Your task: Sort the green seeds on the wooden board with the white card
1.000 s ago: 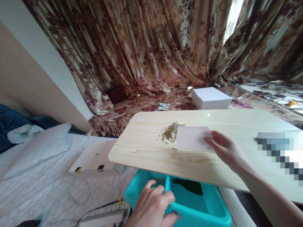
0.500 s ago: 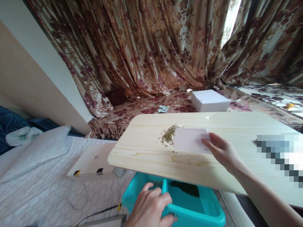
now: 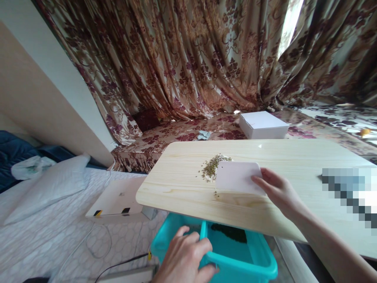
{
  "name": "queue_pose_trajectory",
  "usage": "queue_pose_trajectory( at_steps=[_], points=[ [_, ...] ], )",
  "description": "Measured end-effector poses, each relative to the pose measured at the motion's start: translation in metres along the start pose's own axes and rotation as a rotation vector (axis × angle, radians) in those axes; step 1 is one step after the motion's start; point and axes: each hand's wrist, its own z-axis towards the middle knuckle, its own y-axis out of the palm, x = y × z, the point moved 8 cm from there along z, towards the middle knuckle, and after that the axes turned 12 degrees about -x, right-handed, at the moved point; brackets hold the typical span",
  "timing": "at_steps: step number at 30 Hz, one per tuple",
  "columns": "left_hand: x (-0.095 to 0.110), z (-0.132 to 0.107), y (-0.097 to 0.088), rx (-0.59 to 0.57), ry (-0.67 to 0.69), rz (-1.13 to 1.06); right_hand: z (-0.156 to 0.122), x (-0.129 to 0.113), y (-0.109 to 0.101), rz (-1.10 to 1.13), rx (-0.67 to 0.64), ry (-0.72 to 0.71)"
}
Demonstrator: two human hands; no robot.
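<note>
My right hand (image 3: pixel 278 190) grips the right end of a flat white plastic scraper (image 3: pixel 237 177), fingers behind it and thumb on the near face. The scraper's left edge is against a loose pile of small green-brown dried bits and white grains (image 3: pixel 212 167) on the light wooden tabletop (image 3: pixel 176 184). Below the table's near edge, my left hand (image 3: pixel 187 255) is closed over the near rim of a turquoise divided bin (image 3: pixel 235 262), its fingers reaching inside near the divider. Dark green matter (image 3: pixel 229 232) lies in the bin's right compartment; my hand partly hides the left one.
A white box (image 3: pixel 263 125) sits on a floral-covered surface beyond the table, near a pale cloth (image 3: pixel 204 135). At left, a flat pale box (image 3: pixel 118 196) and cables lie on a quilted bed (image 3: pixel 66 212). A blurred-out object (image 3: pixel 350 188) rests on the table's right side.
The scraper has tilted slightly, its lower edge a little nearer to me against the pile. My left hand stays on the bin rim. The whole view has shifted slightly.
</note>
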Motion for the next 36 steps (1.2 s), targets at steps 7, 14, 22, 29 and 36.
queue_pose_trajectory(
  at_steps=[7,14,22,29,36],
  points=[
    [-0.005,-0.005,-0.002,0.022,-0.008,-0.010,0.000,0.008,0.016,0.028,-0.079,0.064],
    [-0.007,-0.008,-0.004,0.063,-0.001,-0.016,-0.005,0.008,0.021,0.014,-0.180,0.083],
    [-0.004,-0.011,-0.004,0.048,-0.018,-0.002,-0.026,0.002,0.013,-0.043,-0.328,0.158],
    [0.021,0.006,0.005,-0.044,0.048,0.038,-0.024,0.000,-0.053,0.049,0.184,0.108],
    [0.036,0.018,0.013,-0.072,0.158,0.096,-0.014,-0.001,-0.045,-0.051,0.196,-0.007]
  ],
)
